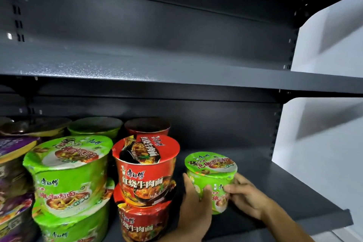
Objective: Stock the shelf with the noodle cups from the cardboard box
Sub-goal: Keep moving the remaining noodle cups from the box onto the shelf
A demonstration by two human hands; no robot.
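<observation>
Green cup (212, 179): upright on the lower shelf (294, 192), right of the stacks.
Grip: left hand (193, 206) and right hand (245, 196) clasp its sides.
Beside: stacked red cups (146, 175), just left.
Further left: green stack (68, 175), purple cups (13, 163).

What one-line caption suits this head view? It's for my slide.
Both hands, left and right, set a small green noodle cup on the dark shelf beside stacked red cups.
</observation>
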